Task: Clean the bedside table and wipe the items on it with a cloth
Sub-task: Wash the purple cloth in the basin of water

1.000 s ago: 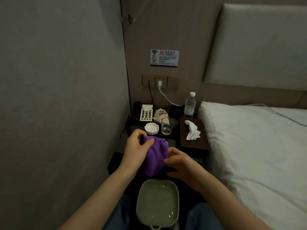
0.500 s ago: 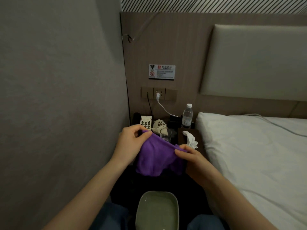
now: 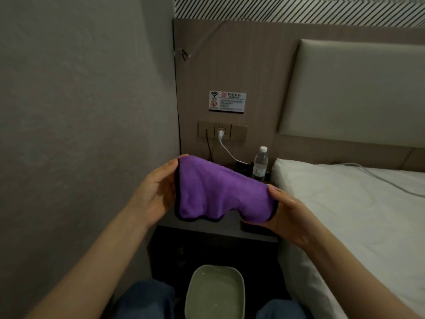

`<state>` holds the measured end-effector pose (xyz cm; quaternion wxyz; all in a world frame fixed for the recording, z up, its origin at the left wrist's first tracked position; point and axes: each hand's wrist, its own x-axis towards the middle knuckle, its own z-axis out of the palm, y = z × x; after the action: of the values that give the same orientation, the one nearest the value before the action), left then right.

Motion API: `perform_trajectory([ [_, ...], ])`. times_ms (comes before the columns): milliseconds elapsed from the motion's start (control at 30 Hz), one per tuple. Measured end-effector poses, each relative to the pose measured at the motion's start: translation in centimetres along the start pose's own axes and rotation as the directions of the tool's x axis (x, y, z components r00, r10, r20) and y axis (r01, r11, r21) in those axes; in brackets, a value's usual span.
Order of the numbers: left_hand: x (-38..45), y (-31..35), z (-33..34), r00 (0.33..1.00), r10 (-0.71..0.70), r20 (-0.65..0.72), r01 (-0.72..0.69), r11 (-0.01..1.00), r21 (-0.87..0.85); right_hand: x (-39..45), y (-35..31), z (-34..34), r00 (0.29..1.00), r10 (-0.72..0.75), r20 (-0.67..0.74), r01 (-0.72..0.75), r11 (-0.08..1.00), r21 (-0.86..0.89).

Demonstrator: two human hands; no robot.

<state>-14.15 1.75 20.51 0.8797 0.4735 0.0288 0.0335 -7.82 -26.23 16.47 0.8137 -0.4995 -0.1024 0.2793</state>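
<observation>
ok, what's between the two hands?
Head view: only the purple cloth, stretched between left hand and right hand, each gripping an end.

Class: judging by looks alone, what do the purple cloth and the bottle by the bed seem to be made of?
Cloth: likely microfibre; soft matte nap, dark stitched edge, drapes limply between the hands. Bottle: probably clear plastic; see-through body, white cap, paper-like label.

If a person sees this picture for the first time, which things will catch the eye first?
The purple cloth stands out first: it is stretched in the middle of the view between the left hand and the right hand, above the bedside table. Next comes the water bottle behind it beside the bed, and the pale green basin below.
</observation>
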Motion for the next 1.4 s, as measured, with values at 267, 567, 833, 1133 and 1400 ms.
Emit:
perform_trajectory([
  [267, 1.7, -1.8, 0.8, 0.959, 0.022, -0.281, 0.034, 0.981, 0.193, 0.7, -0.7, 0.3, 0.978, -0.085, -0.191, 0.041, 0.973, -0.227],
  [567, 3.3, -4.7, -1.4, 0.946, 0.118, -0.303, 0.05, 0.868, 0.494, 1.0, -3.6, 3.0, 0.978, -0.092, -0.186, 0.04, 0.963, -0.265],
  [833, 3.8, -5.8, -1.8, 0.93, 0.054, -0.363, 0.1, 0.915, 0.392, 0.6, -4.6, 4.5, 0.983, -0.128, -0.133, 0.095, 0.968, -0.233],
  [1133, 4.0, -5.6, -1.6, 0.93, -0.13, -0.345, 0.213, 0.953, 0.216, 0.0, -5.8, 5.1, 0.98, -0.199, -0.03, 0.179, 0.929, -0.324],
  [1400, 5.0, -3.3, -2.5, 0.924, 0.278, -0.263, -0.068, 0.797, 0.6, -0.8, -6.1, 2.1, 0.983, -0.176, -0.055, 0.094, 0.735, -0.671],
])
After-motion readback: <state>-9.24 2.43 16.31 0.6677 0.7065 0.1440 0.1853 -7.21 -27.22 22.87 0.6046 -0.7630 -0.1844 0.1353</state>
